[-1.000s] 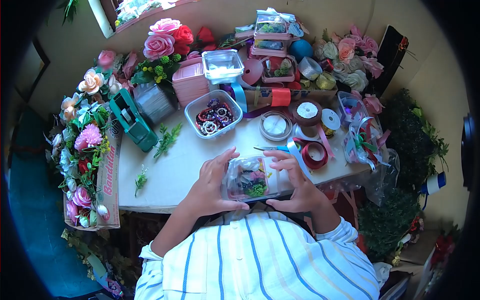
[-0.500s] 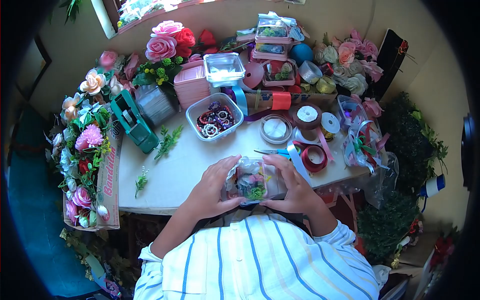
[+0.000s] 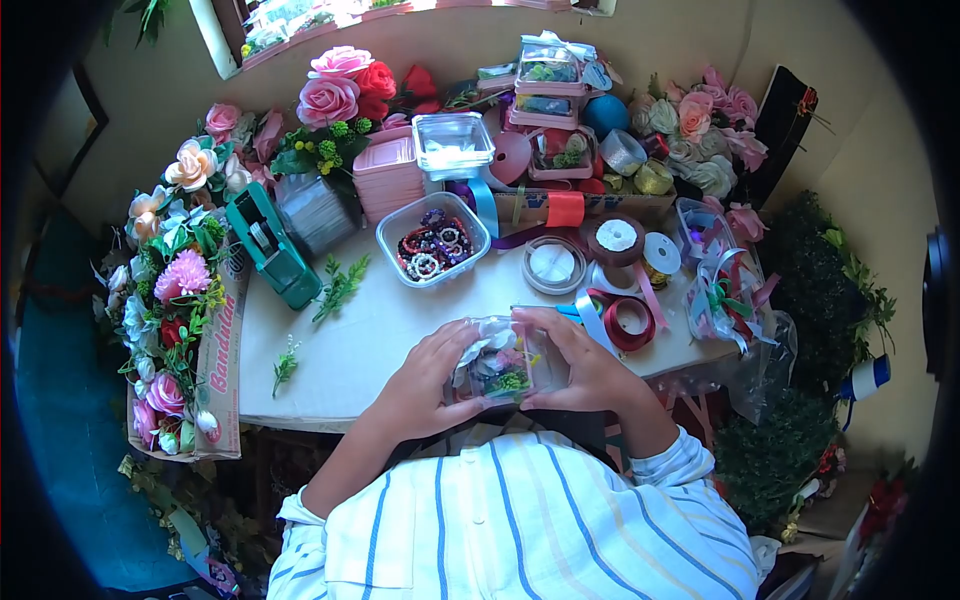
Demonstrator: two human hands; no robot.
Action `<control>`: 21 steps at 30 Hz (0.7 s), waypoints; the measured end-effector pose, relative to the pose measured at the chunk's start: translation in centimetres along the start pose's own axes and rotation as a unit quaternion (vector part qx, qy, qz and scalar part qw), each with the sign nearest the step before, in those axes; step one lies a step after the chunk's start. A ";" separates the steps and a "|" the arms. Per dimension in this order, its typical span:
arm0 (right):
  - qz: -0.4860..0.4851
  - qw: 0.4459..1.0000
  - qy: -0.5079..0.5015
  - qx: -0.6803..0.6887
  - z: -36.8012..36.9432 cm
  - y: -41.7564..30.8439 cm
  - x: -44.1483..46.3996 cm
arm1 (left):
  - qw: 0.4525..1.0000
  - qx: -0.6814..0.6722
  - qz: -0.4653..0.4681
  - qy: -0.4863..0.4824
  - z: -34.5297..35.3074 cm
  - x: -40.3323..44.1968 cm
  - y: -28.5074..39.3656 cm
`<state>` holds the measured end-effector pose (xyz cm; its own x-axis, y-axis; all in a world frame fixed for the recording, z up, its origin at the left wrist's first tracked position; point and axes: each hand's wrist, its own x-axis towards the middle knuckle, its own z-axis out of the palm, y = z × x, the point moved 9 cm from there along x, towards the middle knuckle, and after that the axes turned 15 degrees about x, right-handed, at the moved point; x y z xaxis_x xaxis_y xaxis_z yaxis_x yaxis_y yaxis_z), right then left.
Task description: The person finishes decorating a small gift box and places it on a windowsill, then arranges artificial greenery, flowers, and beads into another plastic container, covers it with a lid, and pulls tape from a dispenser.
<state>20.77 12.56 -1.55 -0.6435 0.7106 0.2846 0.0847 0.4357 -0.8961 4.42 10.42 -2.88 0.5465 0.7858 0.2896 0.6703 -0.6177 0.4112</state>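
Observation:
A small clear plastic box (image 3: 502,368) with artificial flowers inside is held between both hands at the table's front edge. White petals, a pink bloom and green foliage show through its lid. My left hand (image 3: 425,378) grips its left side, thumb along the near edge. On the opposite side my right hand (image 3: 580,365) is closed round the box, fingers at the far edge and thumb at the near one. Just beyond the right fingers lie blue-handled scissors (image 3: 568,311), partly covered by a pale blue ribbon.
Ribbon rolls (image 3: 630,318) lie to the right, near a tub of ribbon bows (image 3: 722,285). A clear tub of beaded bracelets (image 3: 433,245) stands mid-table. A green tape dispenser (image 3: 272,245) and a carton of artificial flowers (image 3: 222,360) are at left.
The box has turned slightly in my hands, and my right fingers have shifted a little left along its far edge. The whole view has moved slightly.

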 end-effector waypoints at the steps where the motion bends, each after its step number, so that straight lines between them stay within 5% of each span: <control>1: -0.004 1.000 -0.001 -0.004 -0.1 0.1 0.0 | 1.000 0.003 -0.007 -0.006 0.1 0.0 -0.1; 8: -0.009 0.999 -0.016 -0.033 0.0 -0.1 0.3 | 0.999 -0.019 0.011 -0.042 0.2 0.6 0.3; 14: -0.006 0.999 -0.023 -0.042 0.3 0.2 0.3 | 0.976 -0.210 -0.037 -0.052 -0.2 -0.3 -1.0; 16: 0.002 0.999 -0.025 -0.040 0.4 0.1 0.4 | 0.888 -0.449 -0.096 0.003 0.4 -0.9 -2.8; 21: -0.003 0.998 -0.028 -0.052 0.7 0.1 0.5 | 0.868 -0.461 -0.179 0.054 0.3 -1.5 -4.3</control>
<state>19.96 12.57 -1.73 -0.6853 0.6774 0.2673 0.1576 0.4963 -0.8537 0.87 11.90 -5.37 0.3023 0.9514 0.0593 0.0746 -0.0857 0.9935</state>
